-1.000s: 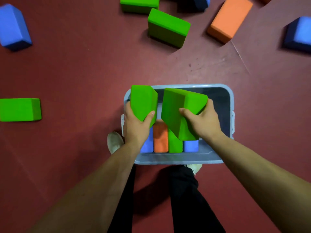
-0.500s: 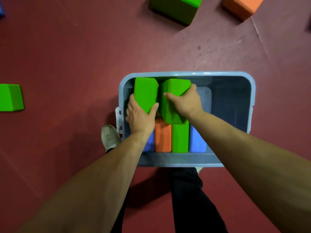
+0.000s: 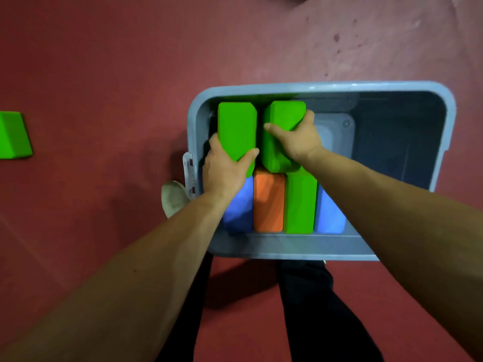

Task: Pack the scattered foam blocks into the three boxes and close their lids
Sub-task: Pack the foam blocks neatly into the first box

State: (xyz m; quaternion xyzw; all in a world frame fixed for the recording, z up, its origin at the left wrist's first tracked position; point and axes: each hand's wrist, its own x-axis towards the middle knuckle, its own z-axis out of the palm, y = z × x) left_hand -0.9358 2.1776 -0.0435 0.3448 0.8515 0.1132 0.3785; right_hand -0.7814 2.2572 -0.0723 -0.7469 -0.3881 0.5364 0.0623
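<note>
Both gripped green blocks (image 3: 236,129) now lower inside grey box (image 3: 324,88), behind blue, orange, green, blue row (image 3: 269,202).

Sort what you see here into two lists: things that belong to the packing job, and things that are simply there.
Part of the job:
- grey box
- two green blocks, in the left hand and the right hand
- four blocks packed at the near wall: blue, orange, green, blue
- loose green block

Simply there:
- red floor
- shoe
</note>
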